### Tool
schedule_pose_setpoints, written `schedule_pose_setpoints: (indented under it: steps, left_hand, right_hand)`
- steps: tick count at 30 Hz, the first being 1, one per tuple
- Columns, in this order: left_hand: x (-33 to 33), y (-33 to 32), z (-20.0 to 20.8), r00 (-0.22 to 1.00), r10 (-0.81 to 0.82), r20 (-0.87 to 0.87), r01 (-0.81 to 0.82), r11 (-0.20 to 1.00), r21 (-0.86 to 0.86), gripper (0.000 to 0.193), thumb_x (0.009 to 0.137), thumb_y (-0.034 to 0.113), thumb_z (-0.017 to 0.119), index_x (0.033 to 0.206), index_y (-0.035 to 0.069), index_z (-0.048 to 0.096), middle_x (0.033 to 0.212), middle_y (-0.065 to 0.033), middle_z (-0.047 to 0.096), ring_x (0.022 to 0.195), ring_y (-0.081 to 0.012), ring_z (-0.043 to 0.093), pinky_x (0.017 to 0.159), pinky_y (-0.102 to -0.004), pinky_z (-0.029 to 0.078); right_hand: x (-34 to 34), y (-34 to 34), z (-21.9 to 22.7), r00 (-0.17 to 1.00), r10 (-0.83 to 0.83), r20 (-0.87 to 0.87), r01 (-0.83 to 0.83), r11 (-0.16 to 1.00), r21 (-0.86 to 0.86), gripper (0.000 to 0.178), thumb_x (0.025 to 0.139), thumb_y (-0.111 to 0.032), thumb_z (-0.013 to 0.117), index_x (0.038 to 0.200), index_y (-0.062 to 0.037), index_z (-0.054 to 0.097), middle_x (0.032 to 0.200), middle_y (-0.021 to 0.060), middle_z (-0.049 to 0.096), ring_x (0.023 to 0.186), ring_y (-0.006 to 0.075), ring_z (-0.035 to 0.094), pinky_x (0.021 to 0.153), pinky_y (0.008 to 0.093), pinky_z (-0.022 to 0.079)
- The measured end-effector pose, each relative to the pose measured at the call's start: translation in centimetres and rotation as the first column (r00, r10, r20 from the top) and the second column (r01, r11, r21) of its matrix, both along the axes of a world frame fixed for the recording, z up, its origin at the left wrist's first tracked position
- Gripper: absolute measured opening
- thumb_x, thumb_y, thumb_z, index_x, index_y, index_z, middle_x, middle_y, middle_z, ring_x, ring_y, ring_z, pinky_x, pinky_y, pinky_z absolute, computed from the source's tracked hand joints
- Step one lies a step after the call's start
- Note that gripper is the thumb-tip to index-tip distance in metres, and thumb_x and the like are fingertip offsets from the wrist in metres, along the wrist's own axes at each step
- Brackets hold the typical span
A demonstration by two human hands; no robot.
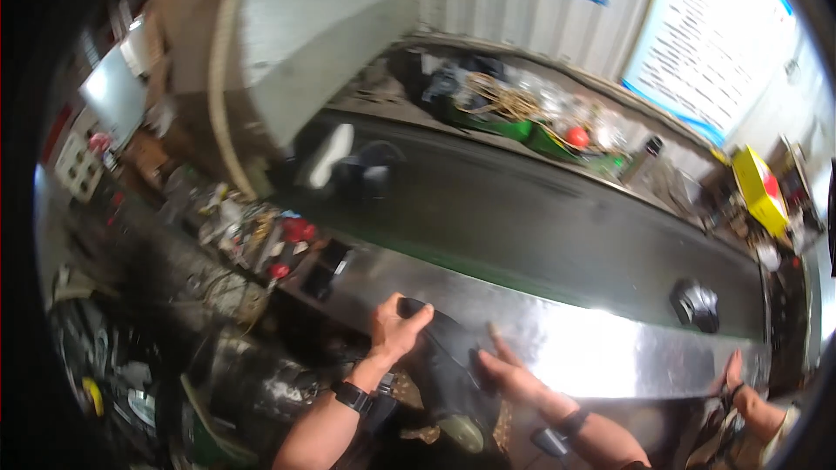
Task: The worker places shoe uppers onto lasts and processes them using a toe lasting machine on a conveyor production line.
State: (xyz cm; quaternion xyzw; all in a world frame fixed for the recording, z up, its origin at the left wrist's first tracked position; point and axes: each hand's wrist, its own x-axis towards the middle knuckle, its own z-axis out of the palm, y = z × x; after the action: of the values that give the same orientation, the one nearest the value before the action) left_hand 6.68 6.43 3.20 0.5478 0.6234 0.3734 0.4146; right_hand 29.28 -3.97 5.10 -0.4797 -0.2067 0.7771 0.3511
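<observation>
Head view, looking down at a conveyor: left hand [396, 329] is curled around the upper end of a black boot [448, 374], thumb and fingers wrapped on it, wrist wearing a black watch [351, 395]. Right hand [505, 370] lies against the boot's right side with fingers stretched out, pressing rather than closed; whether it actually grips can't be told through the blur. The boot sits tilted at the near edge of the shiny metal rail [566, 344], pale sole end pointing down toward the person. Behind the rail runs the dark belt [522, 209], with a dark object [695, 303] lying on it to the right and a white item [331, 155] at its far left. Another person's hand [749, 405] rests at the rail's lower right. Cluttered bench with red parts [296, 231] on the left, yellow box [758, 187] far right.
</observation>
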Motion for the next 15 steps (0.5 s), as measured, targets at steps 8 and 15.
schedule_pose_setpoints:
  steps: [8, 15]
  left_hand:
    - [-17.5, -10.5, 9.6, 0.865, 0.500, 0.039, -0.501, 0.855, 0.135, 0.039, 0.080, 0.034, 0.077, 0.097, 0.001, 0.064, 0.085, -0.0076, 0.066, 0.081, -0.0162, 0.057, 0.073, -0.0344, 0.046]
    - [-36.1, -25.8, 12.5, 0.393, 0.784, 0.481, -0.896, 0.443, 0.009, 0.032, 0.099, 0.032, 0.053, 0.103, 0.001, 0.063, 0.095, -0.0055, 0.065, 0.083, -0.0223, 0.060, 0.077, -0.0382, 0.048]
  right_hand:
    - [-18.1, -1.9, 4.2, 0.975, 0.120, 0.188, -0.205, 0.816, 0.541, 0.061, 0.100, -0.007, 0.058, 0.153, 0.0024, 0.030, 0.148, 0.0099, 0.047, 0.130, 0.0138, 0.045, 0.108, 0.0274, 0.037]
    - [-37.4, -8.7, 9.4, 0.903, 0.405, 0.144, -0.414, 0.730, 0.544, 0.044, 0.099, -0.013, 0.064, 0.137, 0.0051, 0.052, 0.100, -0.0012, 0.066, 0.085, 0.0039, 0.054, 0.078, 0.0190, 0.045]
